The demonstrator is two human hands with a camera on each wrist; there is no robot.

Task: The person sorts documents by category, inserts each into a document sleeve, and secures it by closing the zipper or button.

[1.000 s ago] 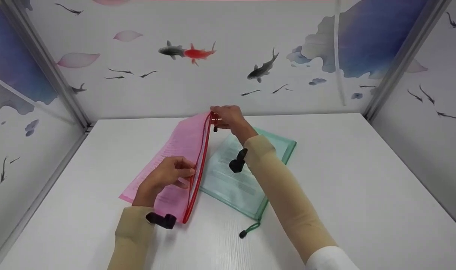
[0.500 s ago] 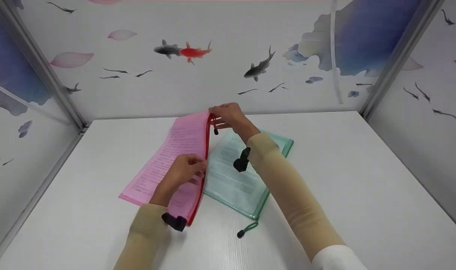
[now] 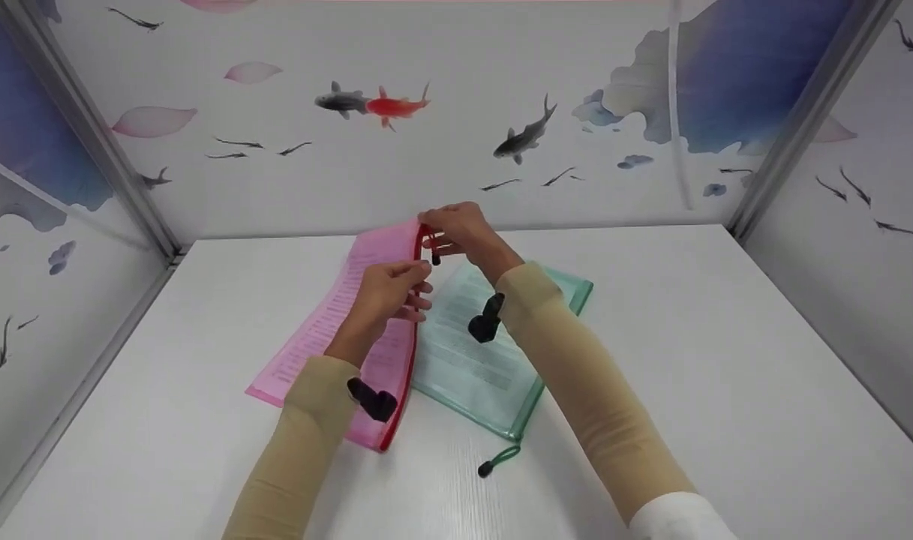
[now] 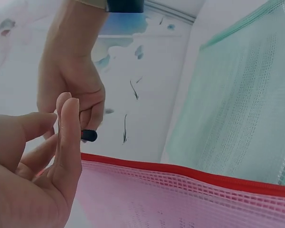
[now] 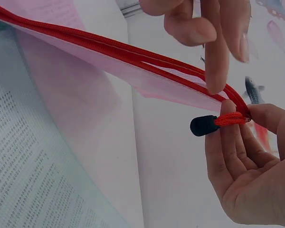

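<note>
A pink mesh zipper pouch (image 3: 328, 300) with a red zipper edge (image 5: 109, 45) holds a printed sheet and stands partly raised, its far corner up. My right hand (image 3: 460, 229) pinches that corner between thumb and finger, where a red cord pull with a black tip (image 5: 204, 126) hangs. Near the same end, my left hand (image 3: 392, 292) is at the zipper edge, fingers fairly straight and one fingertip (image 5: 216, 83) right at the red band. In the right wrist view a narrow gap shows between the zipper bands near the corner.
A green mesh zipper pouch (image 3: 471, 360) with printed paper lies on the white table (image 3: 696, 390), partly under my right forearm. Its green cord pull (image 3: 497, 461) points toward the front. Panels printed with fish (image 3: 527, 135) enclose the table's back and sides.
My left hand has moved up along the red zipper edge toward the raised corner. The zipper bands lie closer together than before. My right hand keeps its hold on the corner.
</note>
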